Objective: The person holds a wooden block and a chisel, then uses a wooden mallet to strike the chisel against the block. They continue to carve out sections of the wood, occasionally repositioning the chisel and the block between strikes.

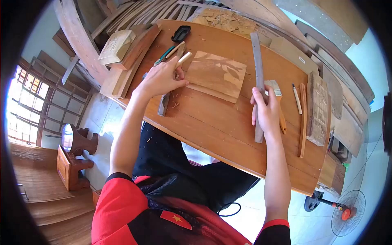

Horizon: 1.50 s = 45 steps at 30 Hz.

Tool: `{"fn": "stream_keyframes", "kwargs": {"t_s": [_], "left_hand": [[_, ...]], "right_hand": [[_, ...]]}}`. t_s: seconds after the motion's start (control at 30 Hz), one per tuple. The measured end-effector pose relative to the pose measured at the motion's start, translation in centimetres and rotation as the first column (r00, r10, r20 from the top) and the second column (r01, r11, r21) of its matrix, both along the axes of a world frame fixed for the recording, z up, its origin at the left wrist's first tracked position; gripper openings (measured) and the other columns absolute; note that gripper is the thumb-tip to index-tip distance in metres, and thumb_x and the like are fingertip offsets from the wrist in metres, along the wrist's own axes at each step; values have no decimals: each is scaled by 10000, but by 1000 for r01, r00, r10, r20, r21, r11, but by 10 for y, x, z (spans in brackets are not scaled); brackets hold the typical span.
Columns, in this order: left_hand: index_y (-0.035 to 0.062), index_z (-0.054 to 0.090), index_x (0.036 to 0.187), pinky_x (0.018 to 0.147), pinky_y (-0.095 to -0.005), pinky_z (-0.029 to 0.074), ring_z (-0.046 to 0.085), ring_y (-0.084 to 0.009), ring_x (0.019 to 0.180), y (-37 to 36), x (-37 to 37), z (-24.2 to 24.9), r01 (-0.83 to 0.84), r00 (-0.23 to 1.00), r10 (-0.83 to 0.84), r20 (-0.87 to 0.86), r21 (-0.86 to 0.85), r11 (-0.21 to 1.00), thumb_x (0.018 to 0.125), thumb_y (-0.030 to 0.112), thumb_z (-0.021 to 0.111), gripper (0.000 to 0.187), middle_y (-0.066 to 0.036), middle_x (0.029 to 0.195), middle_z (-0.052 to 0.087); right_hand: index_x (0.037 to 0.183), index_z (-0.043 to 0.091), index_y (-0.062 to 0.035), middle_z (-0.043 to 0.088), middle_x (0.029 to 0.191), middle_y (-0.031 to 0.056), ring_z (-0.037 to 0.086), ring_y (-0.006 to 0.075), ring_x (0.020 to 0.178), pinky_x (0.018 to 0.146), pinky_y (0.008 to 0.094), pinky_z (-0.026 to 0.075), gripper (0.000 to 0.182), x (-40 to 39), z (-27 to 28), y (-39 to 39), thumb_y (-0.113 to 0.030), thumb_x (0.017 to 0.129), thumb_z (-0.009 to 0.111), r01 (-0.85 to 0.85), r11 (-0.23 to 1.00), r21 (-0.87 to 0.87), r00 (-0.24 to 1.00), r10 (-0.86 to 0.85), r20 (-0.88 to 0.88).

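My left hand (161,78) is at the left edge of a flat wooden panel (216,75), its fingers curled by a pale round wooden handle (184,59) that pokes out past them. Whatever is on the handle's lower end is hidden. The thumb reaches to the panel's edge. Below that hand a short dark grey strip (163,105) lies on the table. My right hand (264,107) is closed around a long grey wooden strip (257,57) to the right of the panel. Beside it lies a paintbrush (281,110), partly covered by the hand.
The wooden table (196,118) carries a black tray (181,33), a green-handled tool (164,55), a pencil-like stick (297,99), a thin wooden strip (302,122) and a carved block (317,108). Stacked timber (134,53) stands at left. A fan (347,213) stands at lower right.
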<state>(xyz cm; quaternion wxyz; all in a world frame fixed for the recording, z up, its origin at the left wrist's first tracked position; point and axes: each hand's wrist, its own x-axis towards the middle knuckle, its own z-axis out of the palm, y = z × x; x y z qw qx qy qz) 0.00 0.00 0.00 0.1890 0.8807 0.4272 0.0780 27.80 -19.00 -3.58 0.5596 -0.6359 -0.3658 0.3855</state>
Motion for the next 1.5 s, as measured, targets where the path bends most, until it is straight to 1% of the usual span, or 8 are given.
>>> {"fn": "stream_keyframes", "kwargs": {"t_s": [0.33,0.5,0.7,0.87,1.0,1.1,1.3,1.5], "left_hand": [[-2,543,1304,865,-407,554,727,-315,956,0,5,-21,43,975,-59,213,76,996,825,419,851,708,-178,1130,752],[-7,572,1057,876,-369,568,749,-284,989,-20,11,-9,-36,899,-15,437,107,994,798,384,887,566,-172,1096,769],[77,397,951,941,-331,557,674,-175,1138,-33,24,7,134,230,22,973,-54,989,904,74,806,412,-194,1351,676],[118,287,1028,973,-372,571,574,-284,1307,-74,48,40,343,-69,18,997,7,939,920,-53,723,481,-242,1522,446],[123,276,1004,859,-317,594,605,-266,1264,-79,71,37,69,-58,13,998,-9,998,894,-56,751,519,-216,1487,480],[129,278,996,845,-305,587,629,-251,1216,-72,65,36,146,-108,78,991,-62,987,887,-68,750,523,-210,1466,508],[165,351,981,804,-247,510,611,-106,945,-34,44,35,362,49,70,996,-83,929,839,-31,738,457,-161,1480,546],[158,351,980,889,-280,528,609,-79,984,-29,46,66,514,306,-71,949,-102,852,824,-50,761,485,-164,1482,560]], "right_hand": [[1361,423,56,585,876,76,480,107,442,382,280,403,708,6,-3,0,-421,945,740,-151,988,26,943,152,-295],[1406,413,-24,523,1352,108,444,99,457,380,264,387,637,10,-9,0,-412,983,688,-146,981,131,932,181,-313],[1508,340,-70,353,1642,63,453,109,475,403,271,399,672,2,4,-12,-323,995,691,-127,907,402,831,318,-457],[1543,315,-85,296,1670,34,462,106,480,403,264,385,732,-9,7,-14,-349,982,703,-141,859,492,853,358,-381],[1499,373,-95,334,1646,51,459,101,472,402,255,376,679,-12,7,-16,-392,982,699,-135,857,497,868,344,-358],[1407,444,-97,528,1229,-15,371,89,435,386,234,311,561,-8,4,-11,-505,1039,558,-38,860,508,854,292,-431],[1394,469,-130,460,1577,183,378,69,453,388,211,369,557,27,-8,-10,-576,1059,458,88,850,520,686,327,-650],[1320,528,-95,636,1303,137,438,67,426,350,212,356,784,20,-16,-14,-677,837,733,-149,804,575,718,488,-496]]}}
